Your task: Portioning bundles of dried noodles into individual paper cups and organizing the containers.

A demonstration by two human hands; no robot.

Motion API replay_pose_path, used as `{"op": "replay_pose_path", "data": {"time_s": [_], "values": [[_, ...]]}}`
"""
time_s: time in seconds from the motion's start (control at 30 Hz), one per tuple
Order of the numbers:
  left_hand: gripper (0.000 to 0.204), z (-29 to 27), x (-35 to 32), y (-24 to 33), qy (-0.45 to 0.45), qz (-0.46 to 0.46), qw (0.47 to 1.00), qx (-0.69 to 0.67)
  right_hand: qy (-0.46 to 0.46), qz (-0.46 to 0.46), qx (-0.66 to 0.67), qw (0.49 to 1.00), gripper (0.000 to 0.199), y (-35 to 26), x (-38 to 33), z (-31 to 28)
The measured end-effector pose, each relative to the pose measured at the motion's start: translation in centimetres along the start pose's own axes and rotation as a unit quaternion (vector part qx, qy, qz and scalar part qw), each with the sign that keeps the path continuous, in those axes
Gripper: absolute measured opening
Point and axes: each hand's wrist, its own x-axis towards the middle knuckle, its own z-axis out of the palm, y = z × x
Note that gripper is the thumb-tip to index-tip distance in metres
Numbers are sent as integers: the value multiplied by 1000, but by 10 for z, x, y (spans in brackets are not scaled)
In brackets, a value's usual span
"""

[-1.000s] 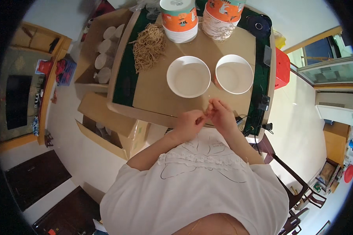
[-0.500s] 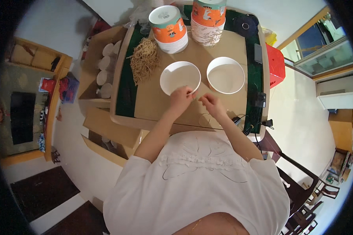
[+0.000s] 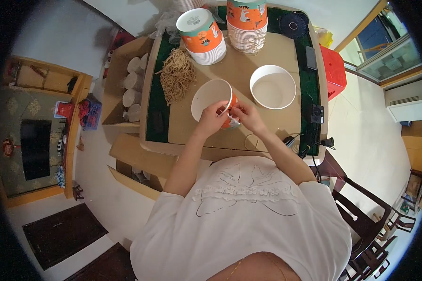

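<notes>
A white-lined paper tub (image 3: 206, 93) with an orange printed outside tips to the left on the cardboard-covered table (image 3: 239, 68). My left hand (image 3: 213, 118) is closed on its near rim, fingers at the edge. At the tub's right side my right hand (image 3: 248, 116) is closed in a pinch against the orange wall; anything small between its fingertips is hidden. A second paper tub (image 3: 273, 88) stands upright to the right, its white inside facing up. The bundle of tan twine loops (image 3: 177, 75) lies to the left of the tipped tub.
Two upside-down stacks of orange tubs, a left stack (image 3: 202, 40) and a right stack (image 3: 247, 28), stand at the back. A black coil (image 3: 293, 24), adapters and cables (image 3: 314, 113) line the right edge. Cardboard boxes (image 3: 122, 91) sit left of the table; a red stool (image 3: 333, 72) stands right.
The near tub has gone from upright to tipped left, so its orange outside now shows. My right hand has moved in from beside it to touch its wall. The view has shifted slightly.
</notes>
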Motion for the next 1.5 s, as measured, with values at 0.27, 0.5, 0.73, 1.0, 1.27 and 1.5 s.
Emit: {"op": "replay_pose_path", "data": {"time_s": [0.27,0.5,0.73,1.0,1.27,1.5], "values": [[33,2,0,3,-20,10,1000,6,-24,5,-10,1000,19,11,1,-4],[23,8,3,-2,-41,50,998,-15,-11,-23,-40,999,20,7,-3,-11],[13,25,11,-14,-85,110,976,167,-48,70,-166,982,17,16,-14,-27],[7,42,18,-29,-3,-112,986,-120,-5,131,-212,969,14,-24,-48,-25],[11,49,28,-35,-45,-308,893,-324,-48,-117,-380,917,12,-29,-58,15],[10,49,13,-53,-84,-277,873,-392,34,-88,-389,916,12,-55,-8,-18]]}}
